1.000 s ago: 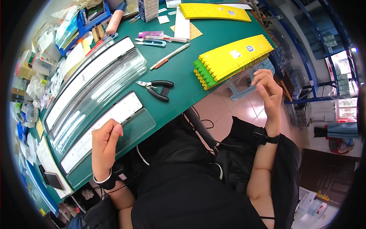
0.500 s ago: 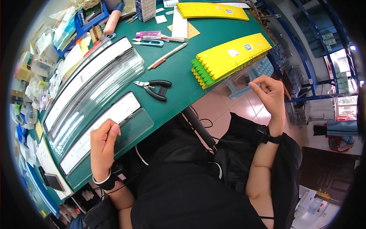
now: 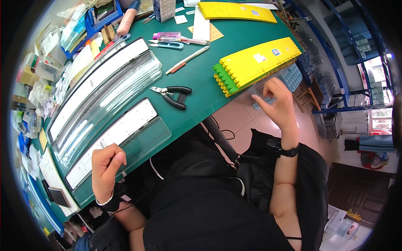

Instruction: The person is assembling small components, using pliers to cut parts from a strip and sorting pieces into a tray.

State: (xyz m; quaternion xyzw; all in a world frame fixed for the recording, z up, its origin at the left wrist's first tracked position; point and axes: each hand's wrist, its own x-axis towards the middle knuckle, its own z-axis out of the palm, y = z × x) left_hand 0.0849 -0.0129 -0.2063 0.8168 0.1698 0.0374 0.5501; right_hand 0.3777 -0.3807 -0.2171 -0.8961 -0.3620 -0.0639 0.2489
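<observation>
My left hand is closed over the front edge of the table, thumb pressed to its curled fingers. What it holds, if anything, is hidden. Beside it lies a curved clear plastic case with a white strip along it. My right hand hovers at the near side of a stack of yellow notched strips, which has a green layer under it. Its fingers are loosely curled and the thumb stands apart, with nothing visible between them. Black-handled nippers lie between the hands.
More clear curved cases lie to the left. Behind the nippers are a pen and blue thread snips. Another yellow strip lies at the back. A light-blue plastic basket shows beyond the table's right edge.
My right hand has moved left, toward the yellow stack, and its thumb has parted from the fingers. My left hand has drawn down and slightly left, still closed. The view has shifted slightly.
</observation>
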